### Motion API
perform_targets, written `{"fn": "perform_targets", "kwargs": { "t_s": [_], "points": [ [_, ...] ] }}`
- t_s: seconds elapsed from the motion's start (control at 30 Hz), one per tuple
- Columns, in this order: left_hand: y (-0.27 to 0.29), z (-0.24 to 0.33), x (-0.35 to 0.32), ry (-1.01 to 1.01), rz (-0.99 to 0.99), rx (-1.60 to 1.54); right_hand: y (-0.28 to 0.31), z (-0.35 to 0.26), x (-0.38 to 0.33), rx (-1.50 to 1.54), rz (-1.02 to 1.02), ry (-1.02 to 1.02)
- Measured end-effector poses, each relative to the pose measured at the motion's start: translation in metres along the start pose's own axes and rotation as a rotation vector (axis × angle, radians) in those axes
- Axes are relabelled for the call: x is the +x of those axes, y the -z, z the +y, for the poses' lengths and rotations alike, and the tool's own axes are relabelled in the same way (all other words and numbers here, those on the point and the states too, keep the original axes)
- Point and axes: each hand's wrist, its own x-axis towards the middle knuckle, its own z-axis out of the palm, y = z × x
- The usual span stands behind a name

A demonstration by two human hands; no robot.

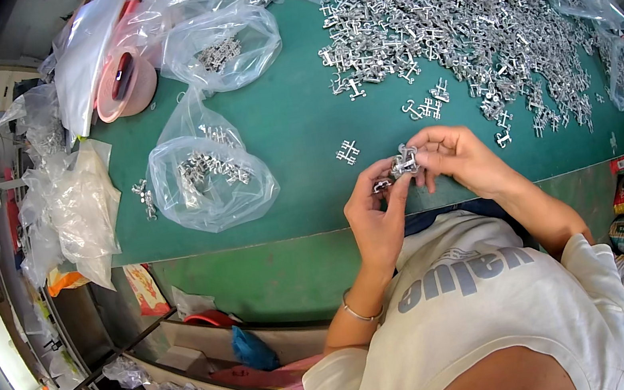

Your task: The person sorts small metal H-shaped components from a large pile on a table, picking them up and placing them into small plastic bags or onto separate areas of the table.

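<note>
Near the front edge of the green table (pixel 299 164), both my hands meet around small silver metal parts (pixel 404 161). My left hand (pixel 378 205) pinches them between thumb and fingers, and another metal piece (pixel 382 185) shows against its curled fingers. From the other side, my right hand (pixel 452 158) grips the same parts with thumb and forefinger. Just beyond my hands lie a small cluster of metal parts (pixel 428 105) and a separate little group (pixel 347 152). A large heap of similar silver parts (pixel 454 12) covers the far right of the table.
Left of my hands, an open clear plastic bag (pixel 173 208) holds metal parts. Another open bag (pixel 257 46) with parts lies farther back, beside a pink tub (pixel 143 87) with a dark red object. Plastic bags (pixel 84 209) hang at the left edge; drawers (pixel 285 340) stand below.
</note>
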Motion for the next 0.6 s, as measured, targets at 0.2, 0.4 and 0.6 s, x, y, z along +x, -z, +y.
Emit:
{"fn": "perform_targets", "kwargs": {
  "t_s": [0.2, 0.4, 0.6],
  "points": [
    [0.002, -0.002, -0.003, -0.092, 0.01, 0.159, -0.01, -0.005, -0.005, -0.768, 0.114, 0.612],
    [0.003, 0.004, 0.0, -0.232, 0.007, 0.281, -0.011, -0.012, -0.006, -0.527, 0.015, 0.322],
    [0.004, 0.002, 0.001, -0.265, -0.01, 0.276, -0.014, -0.003, -0.003, -0.085, -0.011, 0.119]
  ]
}}
